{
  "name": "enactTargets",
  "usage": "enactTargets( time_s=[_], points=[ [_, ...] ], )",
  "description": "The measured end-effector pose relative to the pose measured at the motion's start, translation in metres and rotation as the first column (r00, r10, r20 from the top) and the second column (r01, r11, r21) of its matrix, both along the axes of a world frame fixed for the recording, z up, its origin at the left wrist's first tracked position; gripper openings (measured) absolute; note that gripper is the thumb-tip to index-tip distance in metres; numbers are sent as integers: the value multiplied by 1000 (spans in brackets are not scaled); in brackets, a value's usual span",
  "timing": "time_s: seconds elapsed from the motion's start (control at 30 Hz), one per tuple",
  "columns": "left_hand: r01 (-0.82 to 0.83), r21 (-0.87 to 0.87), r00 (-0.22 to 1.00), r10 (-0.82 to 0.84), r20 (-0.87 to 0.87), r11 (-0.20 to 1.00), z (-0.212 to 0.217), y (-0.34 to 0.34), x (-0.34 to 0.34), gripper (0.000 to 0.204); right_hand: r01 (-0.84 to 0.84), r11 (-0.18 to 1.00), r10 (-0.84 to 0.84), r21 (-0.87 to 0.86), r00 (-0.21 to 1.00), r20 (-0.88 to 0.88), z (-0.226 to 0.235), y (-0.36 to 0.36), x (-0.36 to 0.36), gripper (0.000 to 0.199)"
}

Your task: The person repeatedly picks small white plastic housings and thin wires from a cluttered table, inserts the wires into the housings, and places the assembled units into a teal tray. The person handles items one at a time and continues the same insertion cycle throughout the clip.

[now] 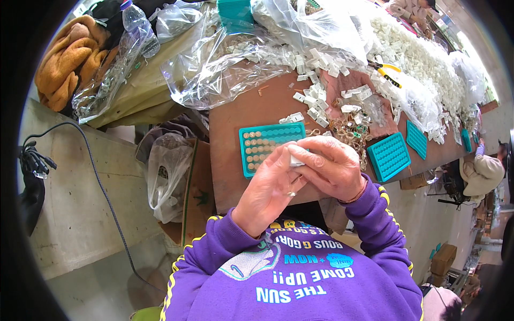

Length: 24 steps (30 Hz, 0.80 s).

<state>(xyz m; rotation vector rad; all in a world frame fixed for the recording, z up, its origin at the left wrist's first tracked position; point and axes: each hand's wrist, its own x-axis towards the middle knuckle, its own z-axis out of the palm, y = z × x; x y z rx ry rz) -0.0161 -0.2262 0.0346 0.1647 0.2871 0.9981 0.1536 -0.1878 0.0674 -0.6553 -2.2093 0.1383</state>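
My left hand (261,193) and my right hand (338,167) meet in front of my chest, above the table's near edge. Their fingertips are closed on a small white plastic part (296,161), mostly covered by the fingers. Below it, by my left palm, a tiny metallic-looking piece (290,193) hangs on what looks like a thin wire. Just beyond my hands lies a teal tray (247,172) with rows of round slots, several filled with round tan pieces. Loose white plastic parts (317,101) and a heap of small brass-coloured pieces (342,131) lie to its right.
Two more teal trays, one nearer (389,157) and one farther (416,140), lie on the right. Yellow-handled pliers (389,74) rest by a large pile of white parts (423,91). Clear plastic bags (214,75) and a bottle (140,28) are at the left. Other people sit farther right.
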Motion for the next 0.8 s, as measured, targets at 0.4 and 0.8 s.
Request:
enactTargets(
  time_s=[0.4,0.8],
  points=[
    [-44,331,792,235,-563,942,6,0,1,26,-21,998,20,66,999,28,2,3,8,29],
    [23,259,874,106,-475,966,8,-2,3,27,-6,996,7,93,1000,-11,-2,7,11,17]
  ],
)
